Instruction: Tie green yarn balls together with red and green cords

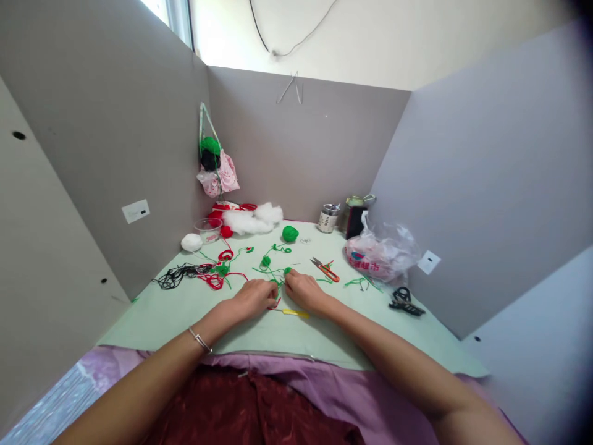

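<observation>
My left hand (257,293) rests near the middle of the table with its fingers curled in a pinch around green yarn (278,285). Close beside it, my right hand (303,290) has its fingers closed on a small green crocheted piece (288,271), which shows at the fingertips. A short red strand (278,303) lies by my left fingers. Just below both hands is a crochet hook with a yellow handle (295,313). Beyond them lie another small green crocheted piece (265,261) and loose green strands (281,248). My fingers partly hide what they hold.
Orange thread snips (327,270) lie right of my hands. Tangled black yarn (178,275) and red yarn (214,281) spread at left. White stuffing (252,219), a green yarn ball (290,233), a can (328,218) and a plastic bag (382,252) stand farther back. Grey panels (306,142) enclose the table.
</observation>
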`<control>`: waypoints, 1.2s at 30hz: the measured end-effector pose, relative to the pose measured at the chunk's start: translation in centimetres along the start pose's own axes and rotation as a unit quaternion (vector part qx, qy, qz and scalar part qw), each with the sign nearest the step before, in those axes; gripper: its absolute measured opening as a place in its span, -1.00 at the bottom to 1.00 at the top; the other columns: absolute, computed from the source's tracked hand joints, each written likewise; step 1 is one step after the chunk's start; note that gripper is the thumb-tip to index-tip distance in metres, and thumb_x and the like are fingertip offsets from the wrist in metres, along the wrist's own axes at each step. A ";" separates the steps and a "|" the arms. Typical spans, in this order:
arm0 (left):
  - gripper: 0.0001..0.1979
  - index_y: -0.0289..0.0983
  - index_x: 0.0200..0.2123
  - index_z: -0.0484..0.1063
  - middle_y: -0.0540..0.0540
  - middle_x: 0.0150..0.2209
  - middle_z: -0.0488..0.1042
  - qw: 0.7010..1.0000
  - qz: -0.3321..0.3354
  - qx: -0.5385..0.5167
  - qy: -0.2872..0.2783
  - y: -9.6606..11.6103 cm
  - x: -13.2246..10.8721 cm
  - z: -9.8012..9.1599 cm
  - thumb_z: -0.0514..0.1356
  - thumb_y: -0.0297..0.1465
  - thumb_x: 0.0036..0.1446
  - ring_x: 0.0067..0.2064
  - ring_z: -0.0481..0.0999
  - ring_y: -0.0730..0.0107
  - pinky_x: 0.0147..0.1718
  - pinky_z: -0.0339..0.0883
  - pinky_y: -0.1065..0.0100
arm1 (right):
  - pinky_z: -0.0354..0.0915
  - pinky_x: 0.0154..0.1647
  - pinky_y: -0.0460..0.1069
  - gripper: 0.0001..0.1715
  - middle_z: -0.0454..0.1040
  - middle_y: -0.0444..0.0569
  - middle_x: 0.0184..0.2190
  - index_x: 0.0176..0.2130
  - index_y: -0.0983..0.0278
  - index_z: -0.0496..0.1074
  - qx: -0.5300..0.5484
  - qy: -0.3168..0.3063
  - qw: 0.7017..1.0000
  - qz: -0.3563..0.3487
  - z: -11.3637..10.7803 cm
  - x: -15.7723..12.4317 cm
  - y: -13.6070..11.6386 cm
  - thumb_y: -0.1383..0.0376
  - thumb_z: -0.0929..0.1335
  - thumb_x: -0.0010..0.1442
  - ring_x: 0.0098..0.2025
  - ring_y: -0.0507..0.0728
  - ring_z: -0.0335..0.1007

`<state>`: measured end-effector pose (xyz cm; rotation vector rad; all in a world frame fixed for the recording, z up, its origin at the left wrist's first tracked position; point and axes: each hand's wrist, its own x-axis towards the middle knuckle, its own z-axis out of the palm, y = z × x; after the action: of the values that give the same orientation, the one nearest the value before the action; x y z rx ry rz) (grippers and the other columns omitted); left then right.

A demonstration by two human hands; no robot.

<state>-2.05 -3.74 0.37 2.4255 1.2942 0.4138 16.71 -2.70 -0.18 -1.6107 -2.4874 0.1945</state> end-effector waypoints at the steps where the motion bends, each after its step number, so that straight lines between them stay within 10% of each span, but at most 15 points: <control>1: -0.85 -0.20 -0.43 0.52 -0.10 -0.41 0.55 1.000 0.008 0.023 0.003 0.0 -0.1 0.1 0.14 -0.46 -0.04 -0.33 0.49 0.22 -0.37 0.19 0.34 | 0.19 -0.25 -0.02 -0.78 0.50 0.16 -0.18 -0.27 0.35 0.46 0.009 -0.007 1.000 -0.005 -0.2 -0.1 0.2 0.41 0.23 0.20 -0.22 0.17 0.43; 6: -0.88 -0.22 -0.47 0.49 -0.04 -0.46 0.52 0.997 -0.023 -0.073 0.014 -0.7 0.4 -1.9 0.13 -0.42 -0.04 -0.39 0.44 0.33 -0.43 0.16 0.40 | 0.21 -0.44 -0.10 -0.86 0.51 -0.05 -0.50 -0.45 0.30 0.45 0.200 -0.096 0.975 -0.011 -2.3 -1.7 2.2 0.37 0.30 0.08 -0.47 0.04 0.37; 12: -0.80 -0.28 -0.39 0.49 -0.04 -0.41 0.52 0.964 0.039 -0.261 0.046 0.9 0.9 -2.7 0.19 -0.26 0.04 -0.34 0.44 0.37 -0.31 0.26 0.41 | 0.29 -0.42 -0.11 -0.81 0.55 -0.04 -0.36 -0.43 0.32 0.40 0.628 -0.085 0.768 0.090 -2.6 -3.3 2.1 0.28 0.45 -0.04 -0.47 -0.02 0.42; 16: -0.81 -0.26 -0.40 0.52 -0.05 -0.37 0.53 0.978 0.076 -0.190 0.047 2.6 1.0 -1.5 0.14 -0.32 0.11 -0.28 0.45 0.35 -0.25 0.25 0.39 | 0.29 -0.37 -0.12 -0.58 0.52 -0.13 -0.44 -0.22 0.30 0.47 0.703 -0.108 0.700 0.069 -2.3 -3.8 0.3 0.25 0.53 -0.11 -0.44 -0.03 0.43; 23: -0.69 -0.22 -0.15 0.53 -0.09 -0.23 0.52 0.982 0.130 -0.125 0.053 3.6 -0.3 -0.4 0.00 -0.29 0.30 -0.16 0.46 0.30 -0.14 0.27 0.34 | 0.24 -0.42 -0.11 -0.62 0.51 -0.11 -0.47 -0.35 0.37 0.51 0.670 -0.098 0.732 0.074 -1.5 -4.8 0.8 0.14 0.54 -0.09 -0.49 -0.05 0.38; 29: -0.59 -0.19 0.17 0.31 -0.10 -0.06 0.48 0.972 0.117 -0.197 0.051 3.8 -2.6 1.0 0.07 -0.34 0.27 -0.14 0.46 0.37 -0.07 0.31 0.33 | 0.24 -0.45 -0.09 -0.57 0.52 -0.05 -0.44 -0.31 0.35 0.50 0.592 0.024 0.793 0.139 -4.5 -6.3 6.6 0.09 0.53 -0.08 -0.50 -0.02 0.37; 34: -0.77 -0.23 -0.10 0.50 -0.11 -0.15 0.51 0.982 0.121 -0.145 -0.008 3.3 -4.4 2.2 0.10 -0.38 0.25 -0.10 0.45 0.30 -0.03 0.29 0.30 | 0.32 -0.25 0.02 -0.60 0.53 0.14 -0.13 0.00 0.32 0.45 0.173 0.145 0.958 0.177 -8.3 -8.2 12.3 0.25 0.35 0.17 -0.23 0.18 0.48; 36: -0.79 -0.25 -0.14 0.51 -0.12 -0.17 0.51 0.984 0.122 -0.129 -0.015 3.2 -4.7 2.7 0.11 -0.41 0.23 -0.10 0.45 0.29 -0.02 0.29 0.29 | 0.28 -0.12 0.08 -0.56 0.46 0.23 0.01 0.07 0.29 0.43 -0.059 0.211 0.952 0.214 -9.0 -8.7 13.1 0.32 0.33 0.18 -0.04 0.29 0.42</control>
<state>-1.12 -9.78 -1.01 2.3611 0.8703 0.5694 33.80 -5.19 5.37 -1.9768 -1.8450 -0.2299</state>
